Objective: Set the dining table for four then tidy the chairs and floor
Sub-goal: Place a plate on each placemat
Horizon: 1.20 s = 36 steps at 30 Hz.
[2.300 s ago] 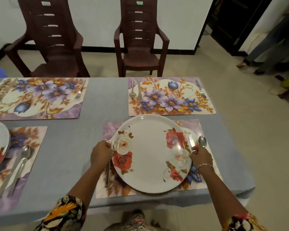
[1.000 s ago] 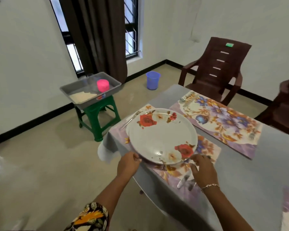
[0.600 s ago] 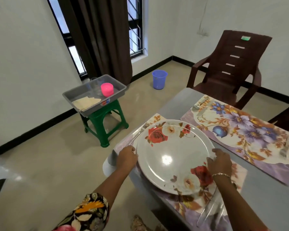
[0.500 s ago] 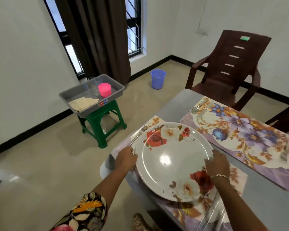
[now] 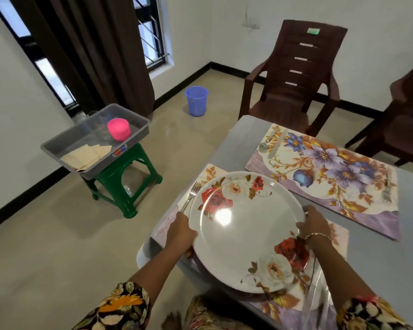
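Note:
A large white plate with red and white roses (image 5: 243,229) lies over a floral placemat (image 5: 210,173) at the near corner of the grey table (image 5: 377,263). My left hand (image 5: 180,232) grips the plate's left rim and my right hand (image 5: 314,225) grips its right rim. A fork (image 5: 191,194) lies on the mat just left of the plate. Across the table a second floral placemat (image 5: 327,172) carries a spoon and knife (image 5: 270,144) at one end and a fork (image 5: 388,191) at the other.
Two brown plastic chairs (image 5: 293,75) (image 5: 405,115) stand beyond the table. On the floor to the left a green stool (image 5: 124,182) bears a grey tray (image 5: 57,144) with a pink cup (image 5: 118,128) and folded cloths. A blue bucket (image 5: 196,100) stands near the curtain.
I turned from the right-hand place setting to the left one. Both hands took hold of this plate's rim and drew it a little toward me over the mat.

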{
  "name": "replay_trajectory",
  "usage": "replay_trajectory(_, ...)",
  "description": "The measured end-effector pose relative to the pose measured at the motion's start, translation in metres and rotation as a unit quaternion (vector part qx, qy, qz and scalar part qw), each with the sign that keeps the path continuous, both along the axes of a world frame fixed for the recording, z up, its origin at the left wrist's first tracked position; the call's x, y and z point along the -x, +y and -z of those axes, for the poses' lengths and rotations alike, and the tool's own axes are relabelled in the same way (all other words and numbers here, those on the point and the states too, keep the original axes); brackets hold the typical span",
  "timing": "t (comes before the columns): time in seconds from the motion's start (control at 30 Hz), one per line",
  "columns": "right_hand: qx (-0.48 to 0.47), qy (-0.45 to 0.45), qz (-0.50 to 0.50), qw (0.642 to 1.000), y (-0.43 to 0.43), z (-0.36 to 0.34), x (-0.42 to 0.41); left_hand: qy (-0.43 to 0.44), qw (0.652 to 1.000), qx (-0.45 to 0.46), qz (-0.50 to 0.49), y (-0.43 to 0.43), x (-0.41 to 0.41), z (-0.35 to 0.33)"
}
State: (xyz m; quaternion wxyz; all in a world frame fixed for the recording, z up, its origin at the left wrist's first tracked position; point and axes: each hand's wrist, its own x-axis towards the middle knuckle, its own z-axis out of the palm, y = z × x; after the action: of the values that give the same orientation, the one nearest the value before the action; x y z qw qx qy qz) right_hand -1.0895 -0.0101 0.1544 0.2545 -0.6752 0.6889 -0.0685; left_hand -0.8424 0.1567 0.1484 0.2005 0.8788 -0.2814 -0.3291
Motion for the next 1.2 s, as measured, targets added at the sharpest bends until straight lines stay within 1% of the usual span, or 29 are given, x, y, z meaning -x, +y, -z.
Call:
replay_trajectory(0.13,-0.008,0.015,0.032,0.999,0.010,-0.002,-0.005,0.019,1.000,0.009,0.005,0.009,-0.004,0.007)
replay_trajectory(0.2,-0.005,0.021,0.044,0.999,0.017,-0.001,-0.006,0.015,1.000,0.005,0.018,0.013,-0.008,0.009)
replay_trajectory(0.33,0.011,0.037,0.070,0.997,0.036,0.002,-0.009,0.027,0.999,0.037,0.009,0.023,-0.014,0.012)
replay_trajectory(0.4,0.022,0.036,0.088,0.995,0.042,0.002,-0.010,0.019,0.999,0.036,0.013,0.026,-0.016,0.013)
replay_trajectory(0.5,0.015,0.042,0.112,0.993,0.047,-0.001,-0.014,0.022,0.999,0.034,0.014,0.026,-0.019,0.011)
replay_trajectory(0.57,0.003,0.032,0.134,0.990,0.047,-0.003,-0.015,0.020,0.999,0.037,0.016,0.025,-0.021,0.011)
replay_trajectory(0.67,-0.018,-0.014,0.166,0.986,0.047,-0.005,-0.011,0.030,0.998,0.058,0.016,0.024,-0.024,0.009)
replay_trajectory(0.73,-0.023,-0.029,0.176,0.984,0.049,-0.006,-0.009,0.042,0.997,0.067,0.021,0.024,-0.026,0.009)
replay_trajectory(0.87,-0.020,-0.009,0.183,0.983,0.059,-0.005,-0.009,0.072,0.995,0.069,0.025,0.022,-0.034,0.011)
replay_trajectory(0.93,-0.017,0.012,0.182,0.983,0.062,-0.007,-0.012,0.100,0.993,0.067,0.006,0.022,-0.036,0.011)
replay_trajectory(1.03,-0.017,0.025,0.190,0.981,0.064,-0.007,-0.015,0.157,0.984,0.072,-0.053,0.023,-0.036,0.009)
replay_trajectory(1.13,-0.009,0.025,0.205,0.978,0.062,-0.006,-0.016,0.217,0.962,0.107,-0.129,0.025,-0.036,0.008)
replay_trajectory(1.2,-0.001,0.019,0.225,0.974,0.061,-0.008,-0.015,0.247,0.951,0.115,-0.149,0.026,-0.034,0.004)
